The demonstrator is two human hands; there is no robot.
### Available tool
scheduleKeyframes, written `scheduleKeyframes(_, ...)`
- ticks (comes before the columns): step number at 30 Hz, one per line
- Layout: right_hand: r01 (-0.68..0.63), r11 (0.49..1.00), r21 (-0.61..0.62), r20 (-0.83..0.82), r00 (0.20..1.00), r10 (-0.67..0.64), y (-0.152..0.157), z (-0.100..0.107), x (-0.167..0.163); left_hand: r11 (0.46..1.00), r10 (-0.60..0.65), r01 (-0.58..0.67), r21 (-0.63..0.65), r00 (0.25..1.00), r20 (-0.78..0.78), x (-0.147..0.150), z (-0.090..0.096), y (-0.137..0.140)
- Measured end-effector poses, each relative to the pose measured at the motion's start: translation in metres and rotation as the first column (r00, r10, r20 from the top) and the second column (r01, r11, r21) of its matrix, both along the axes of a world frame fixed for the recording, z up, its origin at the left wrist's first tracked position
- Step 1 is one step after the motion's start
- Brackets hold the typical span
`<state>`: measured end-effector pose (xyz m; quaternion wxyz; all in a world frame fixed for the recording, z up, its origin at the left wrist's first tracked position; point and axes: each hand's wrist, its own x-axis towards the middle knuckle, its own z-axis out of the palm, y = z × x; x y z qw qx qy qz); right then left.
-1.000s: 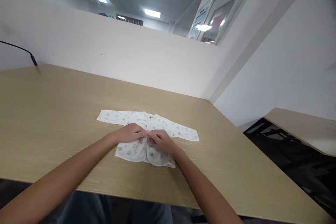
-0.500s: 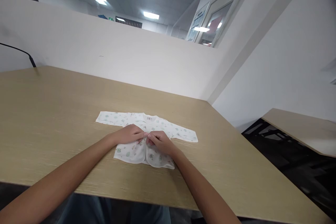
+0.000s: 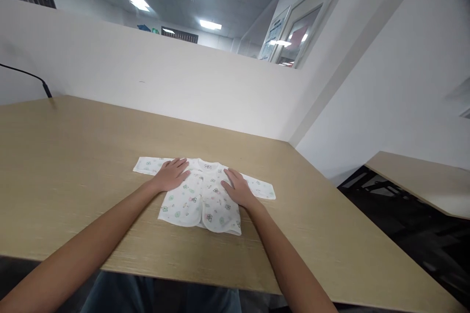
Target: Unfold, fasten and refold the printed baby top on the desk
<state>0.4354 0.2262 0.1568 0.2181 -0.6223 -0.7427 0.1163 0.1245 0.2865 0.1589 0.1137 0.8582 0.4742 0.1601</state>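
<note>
A small white baby shirt (image 3: pixel 194 200) with green and pink prints lies spread out on the wooden table (image 3: pixel 91 156). Its sleeves stretch out to both sides, and the front edges meet down the middle. My left hand (image 3: pixel 172 174) rests flat with fingers spread on the left shoulder area, covering where that sleeve joins. On the opposite shoulder lies my right hand (image 3: pixel 237 187), fingers extended and the thumb apart. Between the two hands, the neckline with its small printed label (image 3: pixel 207 167) shows.
A white partition (image 3: pixel 165 83) rises along the table's far edge. At the back left, a black cable (image 3: pixel 44 87) comes down to the table edge. To the right, beyond a gap, stands another table (image 3: pixel 418 176).
Both hands have parted from the middle of the shirt front. The left moved to the left shoulder and the right to the right shoulder, and their fingers opened out flat.
</note>
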Motion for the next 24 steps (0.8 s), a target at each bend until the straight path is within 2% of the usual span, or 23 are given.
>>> scheduleKeyframes(3, 0.140, 0.985, -0.100, 0.149, 0.981, -0.124, 0.008, -0.004, 0.013, 0.994, 0.098, -0.101, -0.037, 0.992, -0.080, -0.010, -0.002, 0.012)
scheduleKeyframes(7, 0.272, 0.952, -0.141, 0.207, 0.948, -0.241, 0.014, -0.004, 0.031, 0.973, 0.210, -0.220, -0.068, 0.969, -0.133, -0.029, 0.002, 0.026)
scheduleKeyframes(11, 0.428, 0.898, -0.099, 0.274, 0.880, -0.389, 0.014, -0.007, 0.055, 0.964, 0.249, -0.261, -0.049, 0.952, -0.176, -0.063, 0.001, 0.036)
scheduleKeyframes(13, 0.476, 0.879, -0.025, 0.271, 0.850, -0.452, 0.017, -0.010, 0.066, 0.969, 0.247, -0.249, 0.003, 0.960, -0.132, -0.080, -0.001, 0.041)
scheduleKeyframes(16, 0.474, 0.874, 0.109, 0.185, 0.854, -0.487, 0.025, -0.014, 0.075, 0.973, 0.213, -0.209, 0.098, 0.976, -0.041, -0.094, -0.004, 0.044)
scheduleKeyframes(19, 0.397, 0.896, 0.197, 0.141, 0.893, -0.427, 0.033, -0.014, 0.076, 0.967, 0.219, -0.219, 0.129, 0.976, 0.015, -0.093, -0.001, 0.039)
scheduleKeyframes(24, 0.357, 0.917, 0.180, 0.080, 0.924, -0.375, 0.028, -0.011, 0.079, 0.941, 0.291, -0.292, 0.169, 0.956, 0.028, -0.085, 0.005, 0.032)
